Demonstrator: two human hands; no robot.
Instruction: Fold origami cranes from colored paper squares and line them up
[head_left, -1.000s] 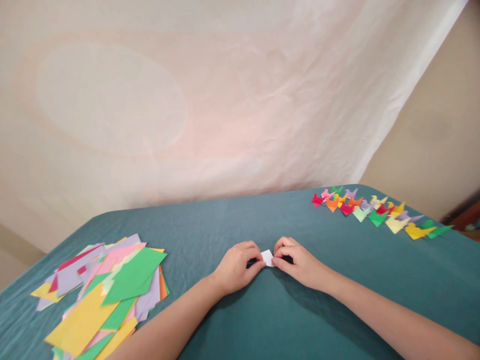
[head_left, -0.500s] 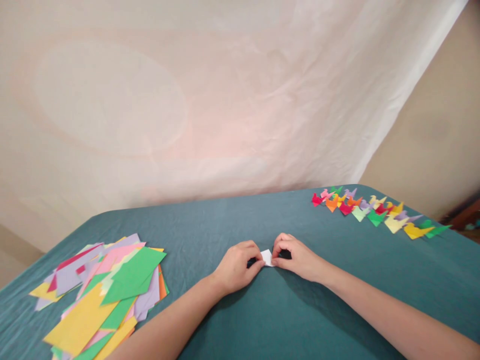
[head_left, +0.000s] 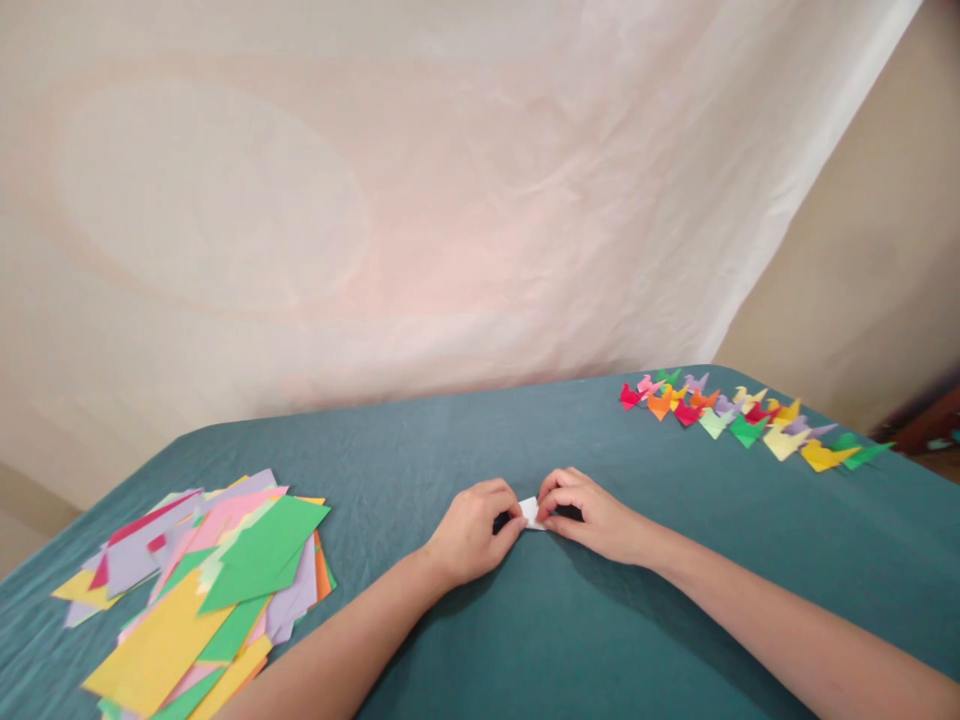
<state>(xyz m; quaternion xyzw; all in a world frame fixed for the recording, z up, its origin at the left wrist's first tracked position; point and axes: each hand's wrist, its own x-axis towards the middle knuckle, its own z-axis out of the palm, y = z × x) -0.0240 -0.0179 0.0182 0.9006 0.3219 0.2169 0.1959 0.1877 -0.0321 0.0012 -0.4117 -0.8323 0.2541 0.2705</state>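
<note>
A small folded white paper piece lies on the teal tablecloth between my two hands. My left hand pinches its left side with curled fingers. My right hand pinches its right side, fingertips pressed against the paper. Most of the piece is hidden under my fingers, so its shape is unclear.
A loose pile of coloured paper sheets lies at the front left. A row of several small folded paper figures in mixed colours runs along the back right. A pale cloth backdrop hangs behind the table.
My hands have drawn a little closer together over the white piece, so less of it shows. The view has shifted slightly.
</note>
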